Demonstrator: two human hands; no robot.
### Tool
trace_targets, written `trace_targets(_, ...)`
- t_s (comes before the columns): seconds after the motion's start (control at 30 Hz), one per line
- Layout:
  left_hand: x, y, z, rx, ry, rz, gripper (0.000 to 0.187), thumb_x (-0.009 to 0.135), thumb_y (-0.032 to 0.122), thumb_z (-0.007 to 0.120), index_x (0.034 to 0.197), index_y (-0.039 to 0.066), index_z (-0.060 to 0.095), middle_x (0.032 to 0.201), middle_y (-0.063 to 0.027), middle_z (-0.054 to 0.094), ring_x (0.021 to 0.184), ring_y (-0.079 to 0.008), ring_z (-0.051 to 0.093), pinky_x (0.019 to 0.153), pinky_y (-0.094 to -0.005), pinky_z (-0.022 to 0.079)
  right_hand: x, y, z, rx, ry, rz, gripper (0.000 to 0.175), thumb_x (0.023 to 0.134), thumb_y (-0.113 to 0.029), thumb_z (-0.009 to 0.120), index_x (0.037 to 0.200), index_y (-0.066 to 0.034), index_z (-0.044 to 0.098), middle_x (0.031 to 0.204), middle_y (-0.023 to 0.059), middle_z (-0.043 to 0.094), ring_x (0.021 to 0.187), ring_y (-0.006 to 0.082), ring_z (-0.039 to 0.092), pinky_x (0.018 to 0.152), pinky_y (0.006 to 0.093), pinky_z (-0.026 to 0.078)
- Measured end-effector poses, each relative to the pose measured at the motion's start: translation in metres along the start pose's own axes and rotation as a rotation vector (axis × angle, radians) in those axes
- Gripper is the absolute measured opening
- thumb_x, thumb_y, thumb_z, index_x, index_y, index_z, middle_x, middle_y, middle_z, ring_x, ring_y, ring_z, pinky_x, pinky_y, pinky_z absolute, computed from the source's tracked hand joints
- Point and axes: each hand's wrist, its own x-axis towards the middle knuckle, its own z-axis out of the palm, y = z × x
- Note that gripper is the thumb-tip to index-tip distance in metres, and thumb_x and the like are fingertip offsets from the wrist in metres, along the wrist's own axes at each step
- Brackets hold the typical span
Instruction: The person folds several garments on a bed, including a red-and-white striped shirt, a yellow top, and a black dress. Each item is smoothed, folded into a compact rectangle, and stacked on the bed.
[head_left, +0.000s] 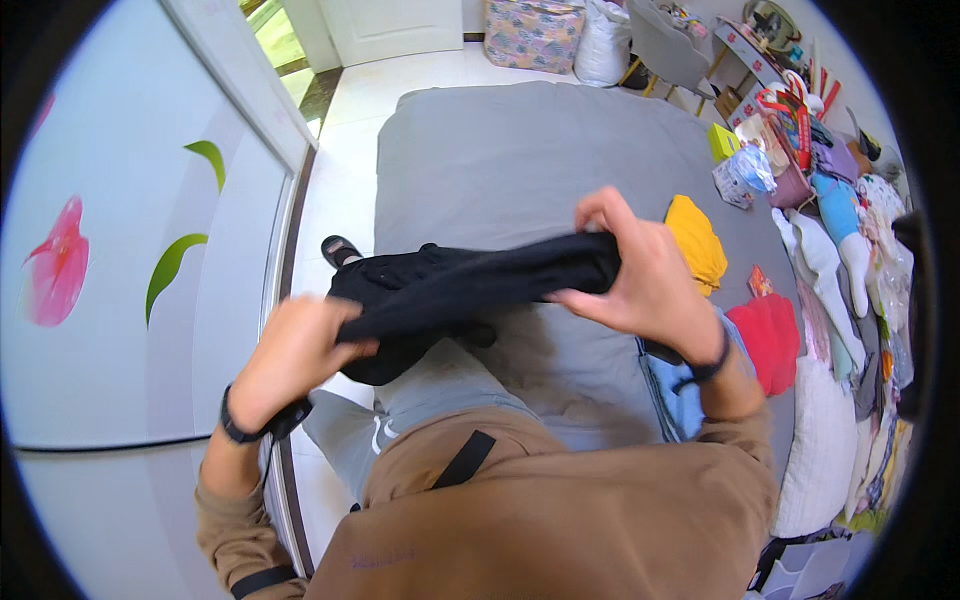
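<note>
A black cloth garment (480, 274) stretches between my two hands, above my lap and the edge of the bed. My left hand (300, 356) pinches its left end between thumb and fingers. At the other end, my right hand (645, 274) grips the cloth with the thumb below and the fingers above. Part of the garment hangs loose in a bunch beneath my left hand. What kind of garment it is cannot be made out. Both hands are slightly blurred.
Under the garment spreads a bed with a grey sheet (517, 157). To the right lie yellow cloth (694, 240), red cloth (765, 337), blue folded clothing (675, 390) and a white pillow (814, 450). A sliding wardrobe door (150, 262) stands close on the left.
</note>
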Motion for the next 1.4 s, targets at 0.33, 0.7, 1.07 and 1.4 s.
trace_targets(0.33,0.040,-0.020,-0.142,-0.164,-0.367,0.144,0.032,0.083,0.030,0.087,0.078,0.002,0.073,0.062,-0.0085,0.064,0.054,-0.0182,0.061,0.054,-0.0339,0.046,0.000,0.024,-0.192,0.057,-0.720,0.048,0.023,0.088,-0.012,0.073,0.110,-0.0042,0.072,0.083,0.0107,0.064,0.079,0.0268,0.069,0.069,0.0348,0.054)
trace_targets(0.7,0.291,-0.051,-0.320,0.349,1.621,0.177,0.038,0.093,0.026,0.060,0.127,0.036,0.073,0.097,-0.0056,0.079,0.082,-0.0304,0.075,0.066,-0.0420,0.056,0.245,0.132,-0.254,-0.311,1.155,-0.152,0.042,0.086,0.007,0.041,0.119,0.0059,0.067,0.104,0.0128,0.073,0.101,0.0247,0.068,0.090,0.0333,0.054)
trace_targets(1.07,0.181,-0.042,-0.187,0.577,1.080,0.527,0.046,0.080,-0.012,0.062,0.110,0.020,0.077,0.093,-0.0076,0.072,0.082,-0.0279,0.072,0.067,-0.0334,0.056,0.081,0.091,-0.157,-0.287,0.754,-0.184,0.048,0.082,0.015,0.043,0.119,-0.0006,0.070,0.111,0.0151,0.075,0.107,0.0289,0.073,0.098,0.0323,0.053)
trace_targets(1.4,0.035,-0.052,0.100,0.020,-0.243,0.240,0.035,0.073,-0.004,0.067,0.103,0.011,0.079,0.081,-0.0102,0.066,0.073,-0.0327,0.067,0.065,-0.0413,0.055,-0.173,0.070,0.046,0.679,-0.548,0.684,0.033,0.092,0.004,0.059,0.122,-0.0012,0.070,0.109,0.0177,0.075,0.089,0.0274,0.075,0.080,0.0348,0.060)
